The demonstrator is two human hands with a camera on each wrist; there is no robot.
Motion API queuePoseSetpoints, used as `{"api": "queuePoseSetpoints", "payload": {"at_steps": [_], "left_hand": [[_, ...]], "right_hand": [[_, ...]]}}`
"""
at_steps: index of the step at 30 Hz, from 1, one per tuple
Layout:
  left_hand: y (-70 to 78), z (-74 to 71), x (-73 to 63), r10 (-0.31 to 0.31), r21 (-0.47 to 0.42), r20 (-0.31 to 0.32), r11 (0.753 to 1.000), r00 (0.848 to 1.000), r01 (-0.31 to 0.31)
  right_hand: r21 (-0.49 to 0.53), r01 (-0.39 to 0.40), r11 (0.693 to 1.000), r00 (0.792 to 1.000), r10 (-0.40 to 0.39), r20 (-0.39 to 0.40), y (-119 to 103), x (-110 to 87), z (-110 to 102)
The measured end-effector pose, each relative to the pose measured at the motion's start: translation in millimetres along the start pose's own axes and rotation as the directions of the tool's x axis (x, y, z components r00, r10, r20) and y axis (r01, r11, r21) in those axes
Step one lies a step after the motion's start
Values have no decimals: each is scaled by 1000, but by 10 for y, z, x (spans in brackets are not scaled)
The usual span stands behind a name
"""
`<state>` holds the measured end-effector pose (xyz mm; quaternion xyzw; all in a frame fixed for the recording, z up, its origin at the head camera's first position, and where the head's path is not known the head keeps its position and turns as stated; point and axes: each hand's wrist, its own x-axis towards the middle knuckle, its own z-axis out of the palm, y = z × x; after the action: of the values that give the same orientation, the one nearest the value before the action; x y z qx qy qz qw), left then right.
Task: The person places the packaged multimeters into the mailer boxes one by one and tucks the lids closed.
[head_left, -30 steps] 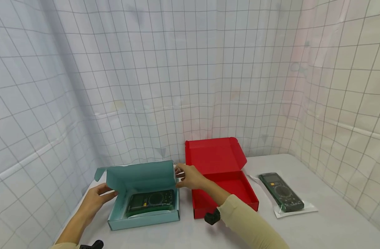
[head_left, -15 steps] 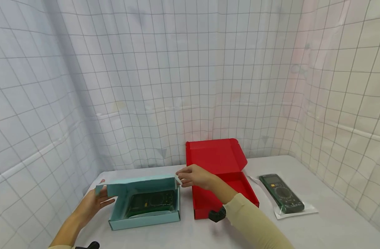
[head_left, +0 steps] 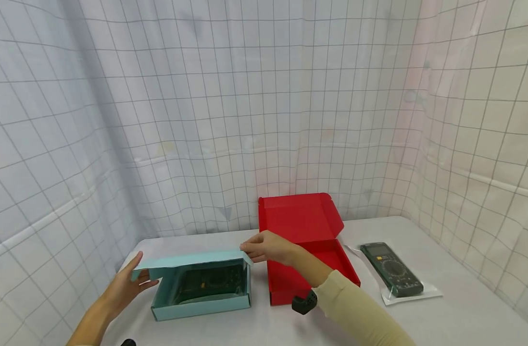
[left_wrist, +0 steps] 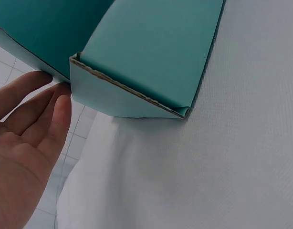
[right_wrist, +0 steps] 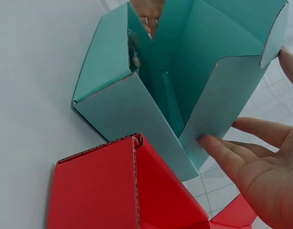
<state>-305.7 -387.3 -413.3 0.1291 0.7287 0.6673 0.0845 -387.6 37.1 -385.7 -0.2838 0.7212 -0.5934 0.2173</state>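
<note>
A teal cardboard box [head_left: 203, 307] sits on the table at left, its lid [head_left: 186, 259] tilted down partway. Under the lid lies a dark green multimeter [head_left: 209, 282] in clear plastic. My left hand [head_left: 120, 292] is at the lid's left end; in the left wrist view, its extended fingers [left_wrist: 58, 119] meet the teal side flap. At the lid's right end is my right hand [head_left: 274, 247]. Its nearly straight fingers press the side flap [right_wrist: 223, 100] in the right wrist view, with another digit at the front corner of the lid.
Right beside the teal box stands a red cardboard box [head_left: 285, 295] with its lid [head_left: 296, 218] raised. Farther right, a second multimeter [head_left: 391, 269] lies in a clear bag on the white table [head_left: 463, 302]. A white gridded curtain [head_left: 272, 120] surrounds the table.
The teal lid has swung forward and down from nearly upright, both hands moving with it at its ends. It now covers more of the box. The red box and the bagged multimeter at right stay put.
</note>
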Motion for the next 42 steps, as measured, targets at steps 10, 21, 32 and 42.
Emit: {"api": "queuePoseSetpoints", "payload": {"at_steps": [10, 21, 32, 42], "left_hand": [[69, -37, 7, -129, 197, 76, 974, 989, 112], [-26, 17, -68, -123, 161, -3, 979, 992, 122], [-35, 77, -120, -93, 267, -19, 959, 995, 95], [-34, 69, -151, -89, 327, 2, 941, 996, 83]], "right_hand": [[-162, -25, 987, 999, 30, 25, 8, -122, 45], [-220, 15, 975, 999, -5, 48, 81, -152, 90], [-273, -4, 962, 1000, 12, 26, 131, -172, 132], [-421, -8, 907, 999, 26, 37, 93, -230, 221]]}}
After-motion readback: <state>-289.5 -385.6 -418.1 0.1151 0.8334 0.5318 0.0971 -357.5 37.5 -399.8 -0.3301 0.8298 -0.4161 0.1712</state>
